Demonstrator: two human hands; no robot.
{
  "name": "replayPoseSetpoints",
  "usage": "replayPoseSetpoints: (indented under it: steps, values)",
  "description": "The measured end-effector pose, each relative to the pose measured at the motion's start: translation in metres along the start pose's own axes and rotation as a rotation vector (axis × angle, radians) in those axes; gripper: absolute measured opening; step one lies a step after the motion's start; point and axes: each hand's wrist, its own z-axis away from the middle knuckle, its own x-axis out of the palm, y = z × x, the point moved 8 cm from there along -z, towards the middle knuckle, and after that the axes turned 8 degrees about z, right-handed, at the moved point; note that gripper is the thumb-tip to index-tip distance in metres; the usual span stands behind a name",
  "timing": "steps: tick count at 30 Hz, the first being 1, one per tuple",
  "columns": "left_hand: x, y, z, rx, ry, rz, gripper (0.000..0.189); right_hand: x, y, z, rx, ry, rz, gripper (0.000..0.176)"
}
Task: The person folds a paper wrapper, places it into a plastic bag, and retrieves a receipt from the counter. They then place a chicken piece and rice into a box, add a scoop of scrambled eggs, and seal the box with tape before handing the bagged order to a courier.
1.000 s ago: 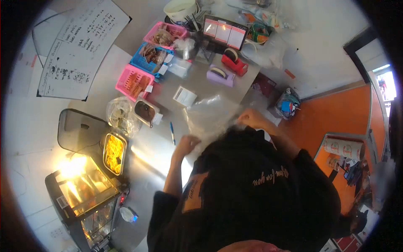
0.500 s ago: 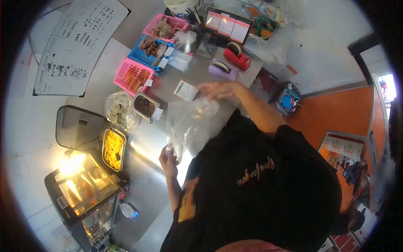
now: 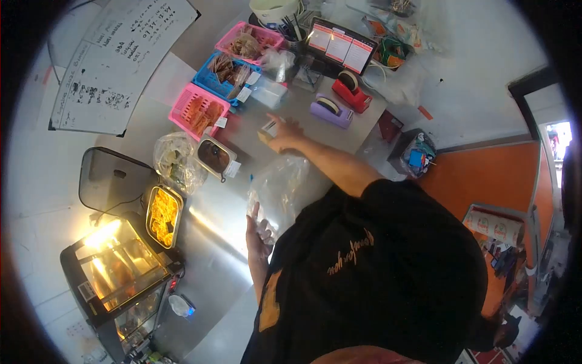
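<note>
My left hand [image 3: 257, 233] grips the lower edge of a clear plastic bag [image 3: 285, 188] that lies crumpled on the steel counter [image 3: 212, 242] close to my chest. My right hand [image 3: 280, 132] is stretched forward over the counter and has its fingers on a small white paper slip [image 3: 267, 126], which it partly covers. A blue pen [image 3: 251, 179] lies just left of the bag.
Two pink baskets [image 3: 200, 109] [image 3: 248, 41] and a blue basket [image 3: 225, 73] of snacks line the back left. Purple [image 3: 330, 112] and red [image 3: 351, 94] tape dispensers and a tablet [image 3: 339, 45] stand behind. A tray of yellow food [image 3: 162, 215] and a lit warmer [image 3: 115, 273] sit at left.
My right hand let go of the bag's top and reached left onto the white slip. My left hand kept hold of the bag, which sagged onto the counter.
</note>
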Motion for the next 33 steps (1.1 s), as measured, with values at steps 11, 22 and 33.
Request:
replayPoseSetpoints:
  steps: [11, 22, 33]
  values:
    - [0.044, -0.037, -0.111, -0.168, -0.356, 0.269, 0.063, 0.000, -0.032, 0.136, -0.458, -1.003, -0.913, 0.080]
    - [-0.016, -0.051, -0.112, 0.355, 0.165, -0.138, 0.047, -0.005, 0.030, 0.105, -0.183, -0.119, 0.103, 0.080]
    - [-0.002, -0.047, -0.085, 0.382, 0.266, -0.230, 0.040, 0.037, 0.018, 0.111, -0.407, -0.136, 0.513, 0.089]
